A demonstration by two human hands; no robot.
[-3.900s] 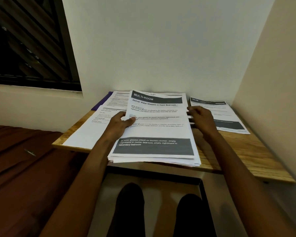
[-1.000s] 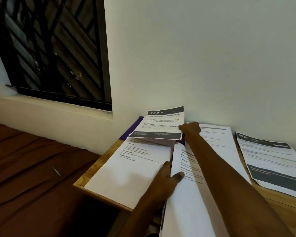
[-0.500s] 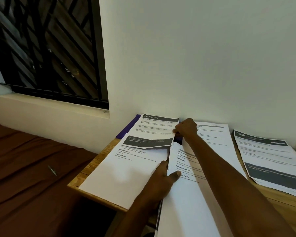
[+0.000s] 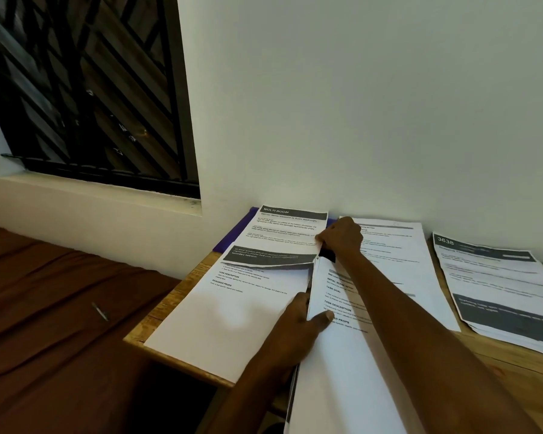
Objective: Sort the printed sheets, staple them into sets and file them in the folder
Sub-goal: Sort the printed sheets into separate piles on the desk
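My right hand point(image 4: 340, 236) reaches to the back of the wooden table point(image 4: 170, 297) and pinches the right edge of a "MULTI-ROOM" sheet point(image 4: 282, 234), which lies on a purple folder point(image 4: 232, 234) by the wall. My left hand point(image 4: 298, 327) grips the left edge of a thick stack of sheets point(image 4: 351, 371) near the table's front, thumb on top. A white pile point(image 4: 232, 311) lies at the left. Another sheet point(image 4: 402, 255) lies under my right forearm. A small black object point(image 4: 326, 254) shows under my right hand.
A pile headed "3638" point(image 4: 499, 289) sits at the right end of the table. White wall stands directly behind the papers. A barred window point(image 4: 85, 89) is at upper left. A brown bed surface point(image 4: 60, 308) with a small metal object point(image 4: 100, 311) lies left of the table.
My right hand carried the "MULTI-ROOM" sheet off the front stack to the back left and lowered it flat onto the purple folder. My left hand stays on the stack's edge.
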